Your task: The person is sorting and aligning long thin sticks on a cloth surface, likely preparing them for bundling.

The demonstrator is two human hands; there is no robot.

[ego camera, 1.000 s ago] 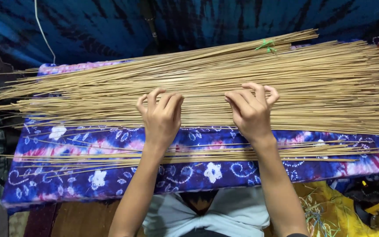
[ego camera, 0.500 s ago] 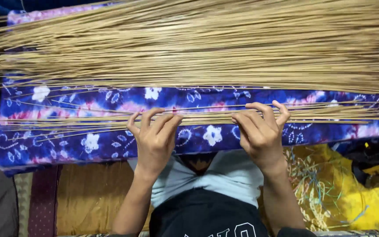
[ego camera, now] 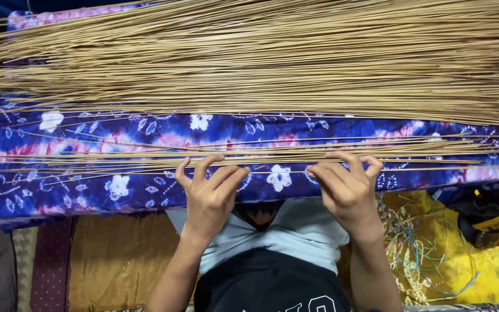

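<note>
From my head camera, my left hand (ego camera: 209,193) and right hand (ego camera: 347,188) pinch a thin bunch of sticks (ego camera: 278,169) at the near edge of the blue flowered cloth (ego camera: 88,193); the big stick pile (ego camera: 261,58) lies far.

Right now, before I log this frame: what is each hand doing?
Left hand: fingers curled, pinching a few thin sticks at the cloth's near edge.
Right hand: fingers curled, pinching the same thin sticks.
</note>
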